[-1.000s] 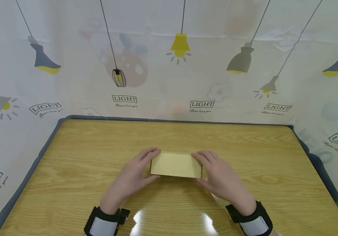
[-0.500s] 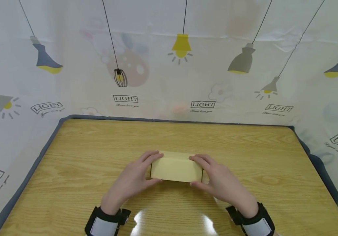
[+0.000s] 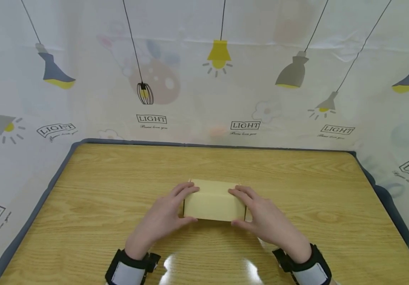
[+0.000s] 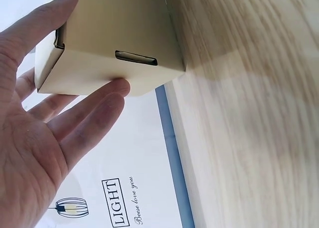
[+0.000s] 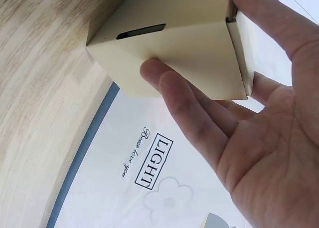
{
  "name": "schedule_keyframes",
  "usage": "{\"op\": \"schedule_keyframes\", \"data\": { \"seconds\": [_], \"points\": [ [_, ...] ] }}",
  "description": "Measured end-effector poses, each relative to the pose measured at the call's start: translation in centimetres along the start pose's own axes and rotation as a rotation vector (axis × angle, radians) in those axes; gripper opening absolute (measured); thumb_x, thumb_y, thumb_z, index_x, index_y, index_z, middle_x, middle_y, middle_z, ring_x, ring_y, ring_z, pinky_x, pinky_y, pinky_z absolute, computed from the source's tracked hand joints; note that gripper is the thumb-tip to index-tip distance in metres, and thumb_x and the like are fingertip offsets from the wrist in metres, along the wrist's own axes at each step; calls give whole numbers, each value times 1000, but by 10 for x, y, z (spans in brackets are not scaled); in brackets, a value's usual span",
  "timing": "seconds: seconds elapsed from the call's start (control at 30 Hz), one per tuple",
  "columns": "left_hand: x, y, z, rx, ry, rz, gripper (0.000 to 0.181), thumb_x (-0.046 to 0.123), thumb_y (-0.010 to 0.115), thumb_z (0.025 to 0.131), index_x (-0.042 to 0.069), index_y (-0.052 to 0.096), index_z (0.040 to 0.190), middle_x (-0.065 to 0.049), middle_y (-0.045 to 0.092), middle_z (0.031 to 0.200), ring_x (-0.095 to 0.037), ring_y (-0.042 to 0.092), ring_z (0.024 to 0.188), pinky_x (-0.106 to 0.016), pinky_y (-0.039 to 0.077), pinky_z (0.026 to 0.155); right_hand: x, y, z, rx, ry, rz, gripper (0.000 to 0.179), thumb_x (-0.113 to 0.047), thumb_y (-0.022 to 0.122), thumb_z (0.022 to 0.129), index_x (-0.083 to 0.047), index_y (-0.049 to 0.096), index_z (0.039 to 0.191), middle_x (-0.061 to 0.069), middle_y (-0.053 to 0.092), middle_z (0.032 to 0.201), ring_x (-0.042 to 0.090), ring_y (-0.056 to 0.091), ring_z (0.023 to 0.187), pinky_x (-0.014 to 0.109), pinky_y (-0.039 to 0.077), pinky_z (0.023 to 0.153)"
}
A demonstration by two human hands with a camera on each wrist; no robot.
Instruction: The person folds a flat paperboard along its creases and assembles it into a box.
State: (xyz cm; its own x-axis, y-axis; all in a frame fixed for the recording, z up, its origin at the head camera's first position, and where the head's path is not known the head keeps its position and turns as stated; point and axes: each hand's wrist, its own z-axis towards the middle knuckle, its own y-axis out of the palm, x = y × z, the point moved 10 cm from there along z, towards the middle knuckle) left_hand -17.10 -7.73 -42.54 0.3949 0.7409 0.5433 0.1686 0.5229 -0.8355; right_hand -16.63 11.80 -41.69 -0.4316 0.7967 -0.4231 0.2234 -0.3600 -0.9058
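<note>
A small pale yellow cardboard box (image 3: 214,206) is on the wooden table between the two hands. A crease crosses its top, and a strip of card shows beyond it on the far side. The left hand (image 3: 163,213) grips its left end, thumb at the near edge and fingers at the end and far side. At the other end, the right hand (image 3: 261,209) holds it the same way. Both wrist views show a narrow slot low on the box, with fingertips against the end panel. The box's inside is hidden.
The wooden table (image 3: 119,170) has a dark grey edge strip (image 3: 218,147). Behind and beside it hangs a pale cloth (image 3: 193,91) printed with lamps and the word LIGHT. Each wrist wears a black strap.
The box has come slightly nearer the person. Along its far side a strip of card beyond a crease has come into view, and the fingers now lie further over the top.
</note>
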Motion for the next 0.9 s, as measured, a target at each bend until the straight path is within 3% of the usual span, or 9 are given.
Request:
{"op": "schedule_keyframes", "data": {
  "seconds": [0.17,0.43,0.53,0.63,0.77,0.9],
  "points": [
    [-1,4,0,-15,-4,-13,81,23,93,80,17,54,150,-9,52,160,-20,71,97,-41,64,92,1,4,1,-45,17,8,80,-30,87,87,-14,50,156,17,52,159,26,75,89,48,64,88],
    [-4,12,1,-58,-34,-66,82,20,93,79,18,53,151,-12,45,166,-32,71,117,-52,61,99,2,11,1,-75,20,21,85,-29,88,86,-11,47,157,23,46,162,39,72,116,57,63,92],
    [-5,13,1,-67,-34,-78,80,23,92,81,19,54,151,-11,43,167,-25,69,107,-44,61,94,3,12,1,-78,27,29,86,-26,89,86,-10,46,158,23,45,163,41,71,120,57,62,92],
    [-5,14,0,-77,-28,-99,75,25,89,84,20,55,151,-9,42,168,-22,69,108,-35,60,90,4,13,1,-91,34,33,88,-23,90,85,-10,45,159,24,42,165,41,69,122,61,61,94],
    [-6,15,1,-68,-20,-119,71,22,87,86,19,56,150,-10,42,168,-31,65,131,-42,62,97,5,16,2,-108,52,33,89,-21,89,85,-9,43,160,25,39,167,42,69,123,65,58,97],
    [-5,16,2,-40,-2,-120,68,18,87,86,17,58,148,-12,44,167,-37,60,140,-53,58,107,6,19,4,-99,61,14,85,-20,86,88,-8,42,160,26,37,167,41,71,119,63,59,98]
  ]
}}
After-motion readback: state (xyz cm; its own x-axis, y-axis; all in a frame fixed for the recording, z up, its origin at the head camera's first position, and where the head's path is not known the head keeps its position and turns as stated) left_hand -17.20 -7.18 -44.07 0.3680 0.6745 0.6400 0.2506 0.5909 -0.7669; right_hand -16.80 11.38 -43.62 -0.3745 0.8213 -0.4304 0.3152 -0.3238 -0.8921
